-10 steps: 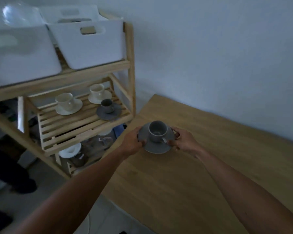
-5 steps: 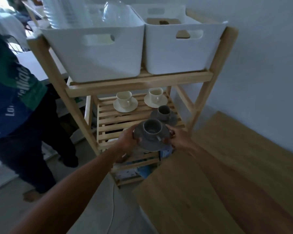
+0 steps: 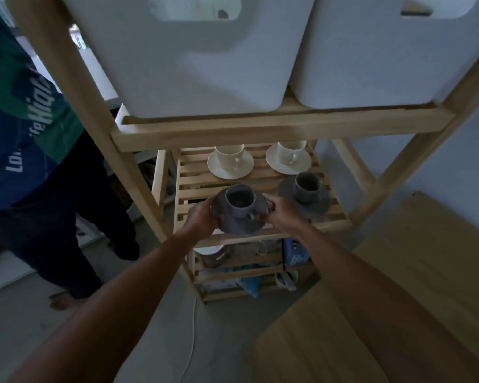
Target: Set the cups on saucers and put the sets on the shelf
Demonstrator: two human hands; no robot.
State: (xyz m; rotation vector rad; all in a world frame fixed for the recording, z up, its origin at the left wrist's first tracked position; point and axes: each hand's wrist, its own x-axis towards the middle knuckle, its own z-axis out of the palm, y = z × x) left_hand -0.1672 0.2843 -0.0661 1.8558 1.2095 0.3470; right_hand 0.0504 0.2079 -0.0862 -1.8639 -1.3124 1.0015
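Observation:
A grey cup [image 3: 239, 202] stands on a grey saucer [image 3: 234, 225], and I hold the saucer by its rim with both hands over the front left of the slatted middle shelf [image 3: 194, 186]. My left hand [image 3: 202, 217] grips the left edge, my right hand [image 3: 281, 210] the right edge. On the shelf stand another grey cup on its saucer [image 3: 306, 189] at the front right and two white cup-and-saucer sets [image 3: 230, 161] [image 3: 288, 157] at the back.
Two white bins [image 3: 194, 56] [image 3: 393, 51] fill the shelf above. The lower shelf [image 3: 249, 268] holds jars and packets. A person in a green and blue shirt [image 3: 20, 128] stands to the left. The wooden table [image 3: 412, 286] lies at the right.
I have carried the grey cup and saucer from above the table over to the rack; the set now hangs low over the middle shelf's front left, and my view has closed in.

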